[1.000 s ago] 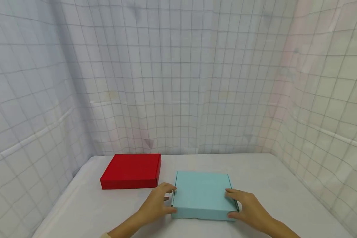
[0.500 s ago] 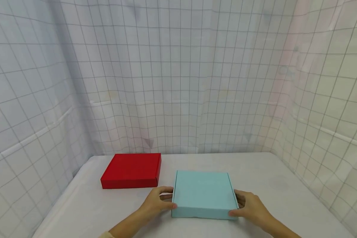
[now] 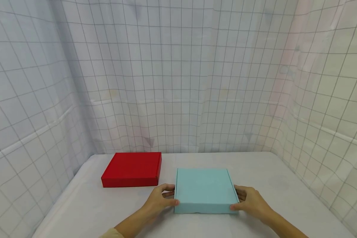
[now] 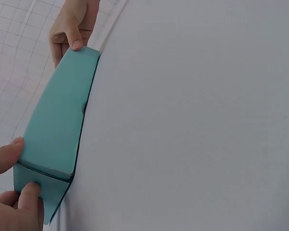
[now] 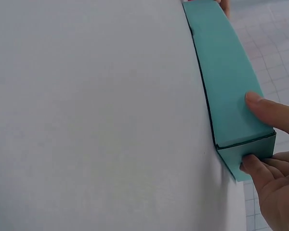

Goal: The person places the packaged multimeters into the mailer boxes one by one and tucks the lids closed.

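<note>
A flat light blue cardboard box point(image 3: 205, 186), lid closed, lies level at the front middle of the white table. At its left front corner my left hand point(image 3: 157, 201) grips it, the thumb on the front wall and the fingers along the left side. My right hand point(image 3: 254, 202) holds the opposite corner the same way, thumb in front and fingers on the right side. Both wrist views show the front wall of the light blue box point(image 4: 62, 106) between the two hands. Whether its underside touches the table, I cannot tell.
A closed red cardboard box point(image 3: 132, 167) lies farther back on the left of the white-covered table point(image 3: 264, 172). Grid-patterned white curtains point(image 3: 178, 82) hang behind the table and along both sides.
My right fingers have slid from the lid's edge down onto the right side. The left fingers also moved down onto their side. The light blue box shifted slightly away and to the right.
</note>
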Available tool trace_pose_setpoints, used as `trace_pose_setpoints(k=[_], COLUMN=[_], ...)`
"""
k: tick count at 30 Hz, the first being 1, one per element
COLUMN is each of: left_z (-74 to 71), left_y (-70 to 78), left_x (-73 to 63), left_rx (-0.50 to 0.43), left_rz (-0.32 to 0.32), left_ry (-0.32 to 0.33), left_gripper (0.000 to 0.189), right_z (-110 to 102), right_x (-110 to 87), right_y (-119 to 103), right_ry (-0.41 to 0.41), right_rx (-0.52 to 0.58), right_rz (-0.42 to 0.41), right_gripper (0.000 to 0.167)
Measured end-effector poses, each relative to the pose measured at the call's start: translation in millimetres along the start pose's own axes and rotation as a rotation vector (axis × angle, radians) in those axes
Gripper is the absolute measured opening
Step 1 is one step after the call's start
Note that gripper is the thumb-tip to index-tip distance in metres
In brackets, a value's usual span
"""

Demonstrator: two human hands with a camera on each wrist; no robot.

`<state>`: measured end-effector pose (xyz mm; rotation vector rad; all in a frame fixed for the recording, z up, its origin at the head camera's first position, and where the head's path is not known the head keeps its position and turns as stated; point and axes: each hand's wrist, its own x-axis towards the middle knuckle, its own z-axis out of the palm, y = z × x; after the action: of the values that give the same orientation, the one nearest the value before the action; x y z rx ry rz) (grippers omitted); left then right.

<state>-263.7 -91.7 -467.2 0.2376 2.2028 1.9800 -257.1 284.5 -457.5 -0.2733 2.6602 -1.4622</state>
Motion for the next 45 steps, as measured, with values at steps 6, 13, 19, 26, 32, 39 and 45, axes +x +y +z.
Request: trace_pose_setpoints(k=[6,13,19,26,32,39,45], left_z=[6.9,13.4,21.2,24.3,24.8,27.5,26.0], left_y=[-0.5,-3.2,-4.9,-3.7,-7.4,-9.8,-5.2], left_x=[10.8,27.9,41.7,58.4,70.3,75.8,78.8], left_rx=[-0.042,-0.107,-0.144,-0.152,-0.152,-0.129,-0.093], left_rz=[-0.002,-0.004,-0.004,0.008,0.015,0.008,0.014], left_ry=[0.039,0.078,0.104,0.125,0.121,0.106,0.110], left_gripper=[0.065,0.064,0.064,0.065,0.066,0.068,0.067], right_z=[-8,-18,-27,-37,-39,-42,-43], right_x=[13.7,32.8,46.8,66.1,73.5,79.6,83.8], right_y=[9,18,26,34,35,37,29], right_ry=[-0.021,-0.019,-0.037,-0.055,-0.057,-0.059,-0.072], right_rx=[0.069,0.096,0.086,0.077,0.072,0.037,-0.007], right_rz=[-0.009,-0.026,-0.048,-0.102,-0.104,-0.080,-0.094], right_gripper=[0.101,0.099,0.098,0.095,0.097,0.095,0.093])
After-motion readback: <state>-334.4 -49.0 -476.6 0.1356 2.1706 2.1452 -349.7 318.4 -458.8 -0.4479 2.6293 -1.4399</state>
